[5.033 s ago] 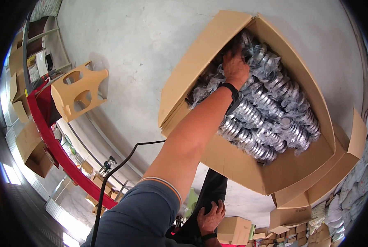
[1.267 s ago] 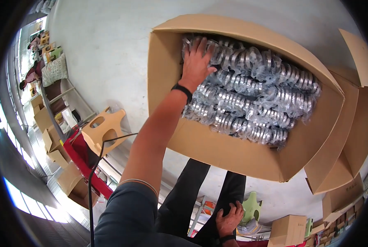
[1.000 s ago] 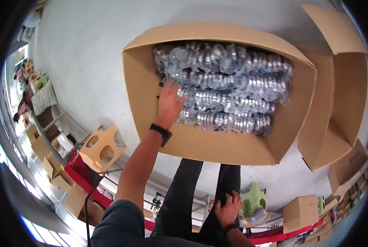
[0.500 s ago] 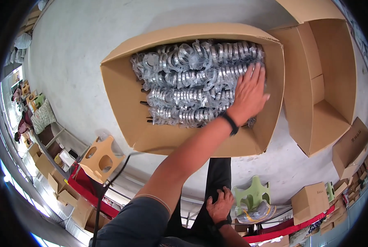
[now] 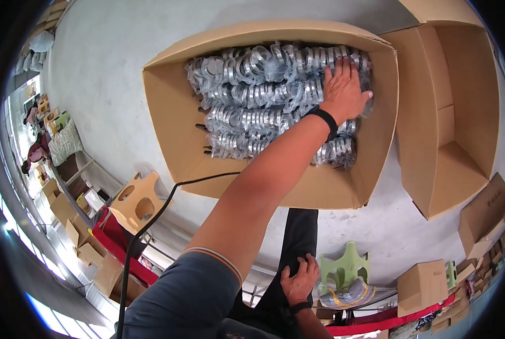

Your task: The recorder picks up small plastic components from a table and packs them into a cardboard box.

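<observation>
Head view: your left hand [image 5: 345, 90], grip released, lies across the plastic-wrapped metal pieces [image 5: 258, 118], rowed inside the carton [image 5: 167, 113] at upper centre. Your right hand [image 5: 300, 279], holding nothing, rests on your leg [image 5: 298, 231]. You're apparently levelling the rows; next calls for even palm pressure.

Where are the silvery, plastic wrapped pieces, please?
In the head view, the pieces lie upper centre, inside the brown cardboard box, partly under the left hand.
</observation>
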A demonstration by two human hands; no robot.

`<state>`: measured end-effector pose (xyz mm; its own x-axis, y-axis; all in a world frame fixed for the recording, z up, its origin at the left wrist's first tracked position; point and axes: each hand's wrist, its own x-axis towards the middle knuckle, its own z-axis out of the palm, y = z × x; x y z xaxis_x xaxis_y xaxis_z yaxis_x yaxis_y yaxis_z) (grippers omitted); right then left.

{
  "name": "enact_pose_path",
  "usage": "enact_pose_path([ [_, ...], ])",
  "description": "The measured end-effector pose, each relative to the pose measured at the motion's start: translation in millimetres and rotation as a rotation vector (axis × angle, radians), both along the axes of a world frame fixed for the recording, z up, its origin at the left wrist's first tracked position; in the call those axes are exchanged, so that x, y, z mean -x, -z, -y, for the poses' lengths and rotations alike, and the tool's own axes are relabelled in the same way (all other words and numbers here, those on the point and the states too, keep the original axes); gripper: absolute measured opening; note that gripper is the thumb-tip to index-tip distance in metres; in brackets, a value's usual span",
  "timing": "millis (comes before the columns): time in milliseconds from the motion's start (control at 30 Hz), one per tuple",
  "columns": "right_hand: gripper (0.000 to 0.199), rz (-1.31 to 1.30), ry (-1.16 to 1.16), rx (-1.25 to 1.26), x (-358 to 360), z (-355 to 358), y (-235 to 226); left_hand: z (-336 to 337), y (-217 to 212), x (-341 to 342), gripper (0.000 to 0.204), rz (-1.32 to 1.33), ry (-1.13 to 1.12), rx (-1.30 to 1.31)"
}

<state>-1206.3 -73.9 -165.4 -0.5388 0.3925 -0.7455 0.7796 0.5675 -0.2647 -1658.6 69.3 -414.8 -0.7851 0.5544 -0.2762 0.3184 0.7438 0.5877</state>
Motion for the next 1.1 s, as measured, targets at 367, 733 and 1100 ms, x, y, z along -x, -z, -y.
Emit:
enact_pose_path([
  [367,0.05,-0.019,-0.035,0.011,-5.6,-5.0,1.4,27.7,3.9,-4.6,0.094,0.098,-0.067,0.017],
  [733,0.051,-0.005,-0.071,0.016,-8.0,-9.8,1.2,42.9,8.7,-4.3,0.091,0.056,-0.066,-0.029],
  [1100,0.049,-0.036,-0.092,0.013,-8.3,-10.2,3.9,58.0,18.3,3.1,0.089,0.051,-0.135,-0.024],
])
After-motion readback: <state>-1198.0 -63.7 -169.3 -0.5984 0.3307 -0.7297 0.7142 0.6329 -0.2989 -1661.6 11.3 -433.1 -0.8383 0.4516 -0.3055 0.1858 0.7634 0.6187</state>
